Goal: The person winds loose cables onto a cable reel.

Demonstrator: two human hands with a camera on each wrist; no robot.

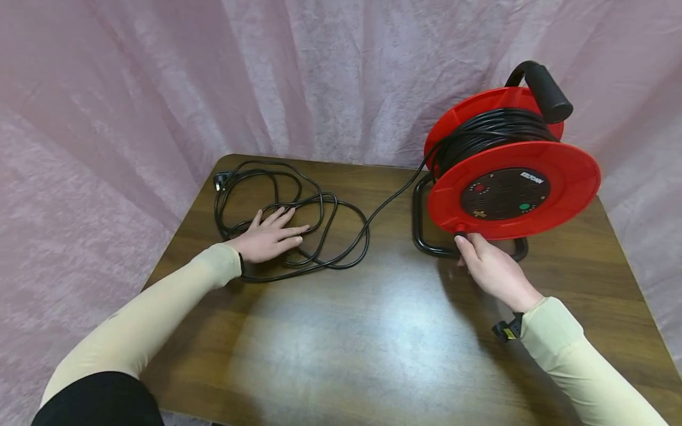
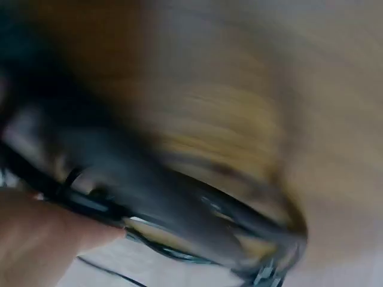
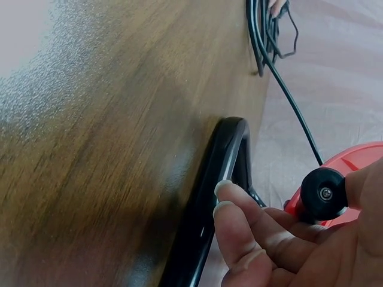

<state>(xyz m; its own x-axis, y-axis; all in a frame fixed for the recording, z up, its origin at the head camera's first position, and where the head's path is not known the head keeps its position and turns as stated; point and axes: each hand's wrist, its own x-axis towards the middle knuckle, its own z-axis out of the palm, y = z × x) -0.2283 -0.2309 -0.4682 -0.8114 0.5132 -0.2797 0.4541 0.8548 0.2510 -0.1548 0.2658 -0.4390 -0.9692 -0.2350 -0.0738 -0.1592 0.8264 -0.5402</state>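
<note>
A red cable reel (image 1: pixel 572 180) stands at the table's right on a black tubular frame (image 1: pixel 416 219), with black cable wound round its drum. My right hand (image 1: pixel 492 269) pinches the black crank knob (image 3: pixel 323 194) at the reel's lower rim between thumb and fingers. From the drum, the cable (image 1: pixel 348 265) runs left into loose loops on the table. Over these loops lies my left hand (image 1: pixel 269 236), palm down with fingers spread, touching them. In the left wrist view, the cable loops (image 2: pixel 179 254) are partly blurred and most of that hand is out of sight.
A black plug (image 1: pixel 220 179) lies at the back left of the wooden table (image 1: pixel 330 343), by the loops. Pink curtain (image 1: pixel 341 83) hangs behind. The reel's black carrying handle (image 1: pixel 549 94) sticks up at the top.
</note>
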